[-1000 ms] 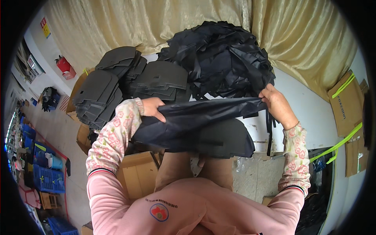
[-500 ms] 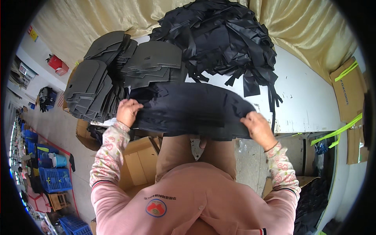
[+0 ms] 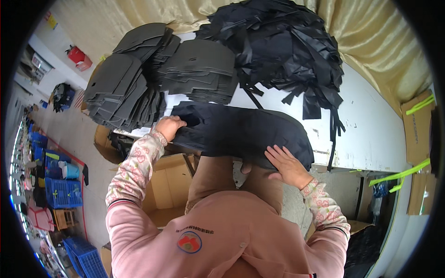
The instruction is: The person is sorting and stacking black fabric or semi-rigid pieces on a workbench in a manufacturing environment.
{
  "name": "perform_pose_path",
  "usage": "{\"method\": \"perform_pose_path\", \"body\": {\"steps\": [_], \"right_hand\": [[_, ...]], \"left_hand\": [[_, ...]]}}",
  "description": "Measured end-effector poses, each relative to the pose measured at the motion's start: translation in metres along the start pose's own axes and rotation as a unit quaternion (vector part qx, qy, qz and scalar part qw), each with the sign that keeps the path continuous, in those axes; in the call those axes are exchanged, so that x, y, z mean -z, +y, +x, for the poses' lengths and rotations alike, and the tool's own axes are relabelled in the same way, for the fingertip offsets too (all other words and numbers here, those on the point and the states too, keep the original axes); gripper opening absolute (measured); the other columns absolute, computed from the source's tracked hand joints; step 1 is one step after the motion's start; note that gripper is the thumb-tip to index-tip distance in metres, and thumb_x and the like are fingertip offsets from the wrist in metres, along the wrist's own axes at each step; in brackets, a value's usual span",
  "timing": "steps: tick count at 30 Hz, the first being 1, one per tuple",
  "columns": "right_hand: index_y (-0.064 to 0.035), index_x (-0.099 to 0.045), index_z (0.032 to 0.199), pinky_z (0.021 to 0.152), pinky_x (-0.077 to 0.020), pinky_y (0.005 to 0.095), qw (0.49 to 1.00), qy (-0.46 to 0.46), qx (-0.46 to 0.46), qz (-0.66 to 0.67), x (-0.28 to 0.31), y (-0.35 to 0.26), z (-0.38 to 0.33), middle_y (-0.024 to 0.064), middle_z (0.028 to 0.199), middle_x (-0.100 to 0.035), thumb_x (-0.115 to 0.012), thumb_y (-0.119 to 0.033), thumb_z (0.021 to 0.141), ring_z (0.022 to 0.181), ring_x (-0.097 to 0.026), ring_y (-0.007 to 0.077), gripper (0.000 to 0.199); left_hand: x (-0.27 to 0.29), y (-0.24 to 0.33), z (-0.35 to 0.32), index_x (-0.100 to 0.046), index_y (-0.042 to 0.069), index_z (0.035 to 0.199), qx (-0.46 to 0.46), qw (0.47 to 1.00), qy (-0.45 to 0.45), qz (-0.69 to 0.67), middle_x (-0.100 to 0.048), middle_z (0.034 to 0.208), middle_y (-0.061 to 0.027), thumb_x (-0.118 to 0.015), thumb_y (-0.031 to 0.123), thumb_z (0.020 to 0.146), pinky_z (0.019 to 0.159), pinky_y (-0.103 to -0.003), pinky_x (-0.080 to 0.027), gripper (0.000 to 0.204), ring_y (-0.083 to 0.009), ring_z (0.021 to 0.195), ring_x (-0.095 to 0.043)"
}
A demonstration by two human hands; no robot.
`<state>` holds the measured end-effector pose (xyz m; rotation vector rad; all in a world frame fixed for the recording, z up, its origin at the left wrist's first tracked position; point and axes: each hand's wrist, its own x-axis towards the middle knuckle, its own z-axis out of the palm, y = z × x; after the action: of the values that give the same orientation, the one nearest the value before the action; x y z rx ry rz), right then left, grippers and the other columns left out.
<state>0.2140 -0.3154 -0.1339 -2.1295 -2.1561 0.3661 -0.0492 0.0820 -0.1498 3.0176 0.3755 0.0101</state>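
A long black fabric piece (image 3: 245, 132) with a rounded right end lies across the near edge of the white table (image 3: 371, 120). My left hand (image 3: 170, 127) grips its left end, fingers closed on the edge, where folds leave a dark gap. My right hand (image 3: 286, 166) rests flat on the near right part of the cloth, fingers stretched out. Just beyond the fabric stand stacks of dark grey foam-like sheets (image 3: 199, 60) with rounded tops. Whether the fabric has more than one layer under my right hand is hidden.
A large heap of black fabric pieces (image 3: 282, 51) with dangling straps fills the back of the table, against a gold curtain (image 3: 371, 41). Below the table edge sits an open cardboard box (image 3: 167, 190). Blue crates (image 3: 64, 192) stand on the floor at left; cardboard (image 3: 418, 134) leans at right.
My right hand has let go of the fabric's right end, moved left and flattened onto it. The cloth now lies smoother, while my left hand keeps its hold.
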Motion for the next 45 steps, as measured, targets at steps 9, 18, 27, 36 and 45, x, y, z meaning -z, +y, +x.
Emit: {"method": "perform_pose_path", "body": {"steps": [9,18,27,36,45], "right_hand": [[-0.0066,-0.034,0.144,0.113,-0.0252,0.0412,0.998,-0.023,-0.005,0.055,0.029,0.006,0.022,0.0149,0.146,-0.039,-0.067,-0.035,0.084,0.138,-0.031,0.0298,0.074],[-0.0007,-0.038,0.14,0.086,-0.0479,0.0255,0.753,0.213,0.107,0.613,0.056,-0.047,0.161,0.0106,0.117,-0.057,-0.056,0.003,0.089,0.101,-0.058,0.0141,0.054],[0.001,-0.057,0.109,0.055,-0.0455,0.0228,0.664,0.157,-0.068,0.728,0.053,-0.05,0.163,0.0039,0.067,-0.058,-0.048,-0.01,0.096,0.056,-0.055,0.0105,0.018],[0.0009,-0.057,0.1,0.06,-0.0476,0.0227,0.668,0.195,-0.048,0.716,0.04,-0.041,0.157,0.0056,0.072,-0.062,-0.05,-0.012,0.097,0.06,-0.059,0.0117,0.015],[-0.0009,-0.06,0.082,0.061,-0.042,0.0184,0.727,0.372,0.007,0.577,0.101,-0.065,0.167,-0.0006,0.073,-0.06,-0.062,-0.007,0.09,0.066,-0.054,0.0033,0.01]], "left_hand": [[0.076,0.024,0.01,-0.069,0.013,0.092,-0.046,0.966,0.247,0.056,-0.063,0.089,-0.0013,-0.057,0.002,0.071,0.103,-0.046,-0.037,0.027,-0.0222,0.091,-0.06],[0.12,0.134,0.073,-0.064,0.009,0.098,-0.213,0.937,0.271,-0.054,-0.06,0.099,-0.0071,-0.065,0.008,0.064,0.088,-0.043,-0.042,0.034,-0.028,0.096,-0.057],[0.114,-0.032,0.154,-0.047,0.014,0.135,0.142,0.988,-0.029,0.047,-0.038,0.143,-0.016,-0.074,0.047,0.073,0.109,-0.06,-0.022,0.075,-0.0379,0.138,-0.025],[0.143,-0.015,0.135,-0.059,0.005,0.11,0.044,0.977,0.132,-0.16,-0.06,0.118,-0.0158,-0.065,0.011,0.079,0.099,-0.035,-0.042,0.032,-0.0372,0.112,-0.055],[0.107,0.128,0.072,-0.043,0.0,0.131,-0.002,0.728,0.283,-0.624,-0.059,0.119,-0.0081,-0.053,-0.006,0.088,0.098,-0.027,-0.04,0.044,-0.0144,0.113,-0.054]]}}
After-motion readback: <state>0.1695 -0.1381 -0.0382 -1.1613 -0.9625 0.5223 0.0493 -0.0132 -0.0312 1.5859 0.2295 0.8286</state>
